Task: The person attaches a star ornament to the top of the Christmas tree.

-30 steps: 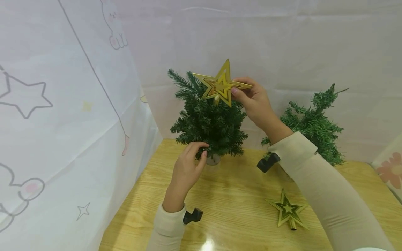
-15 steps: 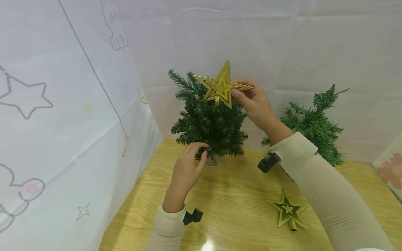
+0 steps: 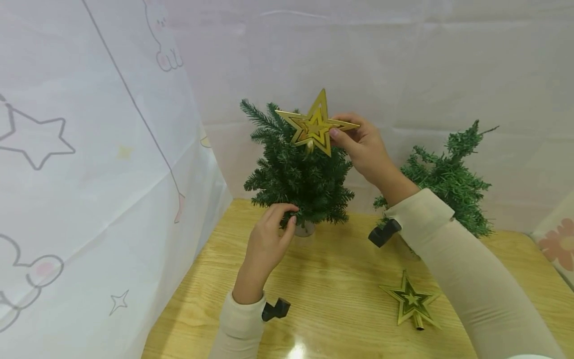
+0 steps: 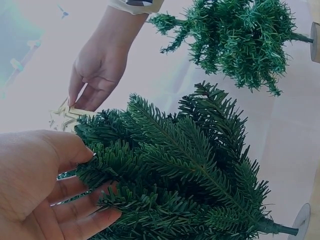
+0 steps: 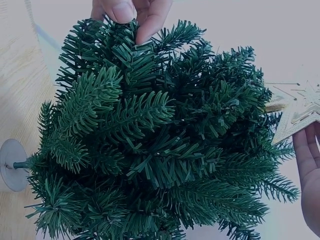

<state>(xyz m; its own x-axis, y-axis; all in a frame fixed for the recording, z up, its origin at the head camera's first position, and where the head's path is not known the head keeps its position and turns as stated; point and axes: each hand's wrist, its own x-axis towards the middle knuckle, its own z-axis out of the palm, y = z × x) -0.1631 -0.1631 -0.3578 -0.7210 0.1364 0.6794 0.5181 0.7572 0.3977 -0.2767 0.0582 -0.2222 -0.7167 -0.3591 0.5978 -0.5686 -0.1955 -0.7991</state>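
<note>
In the head view, my right hand (image 3: 365, 149) pinches a gold star tree topper (image 3: 316, 125) by one point, thumb in front. The star's short socket overlaps the upper part of a dark green artificial Christmas tree (image 3: 300, 179). My left hand (image 3: 267, 242) is at the tree's lower front, thumb and fingers curved round a branch. In the right wrist view, the left thumb and a finger (image 5: 152, 20) hold that branch between them, and the star (image 5: 295, 110) is at the tree's top end. The right hand (image 4: 97, 72) also shows in the left wrist view.
A second, lighter green tree (image 3: 448, 174) stands at the right, partly behind the right forearm. Another gold star topper (image 3: 410, 299) lies on the wooden table (image 3: 323, 309). White printed cloth (image 3: 112, 174) hangs at the left and back.
The star and my right hand have come down slightly over the tree's top. My left hand keeps its place at the lower branches.
</note>
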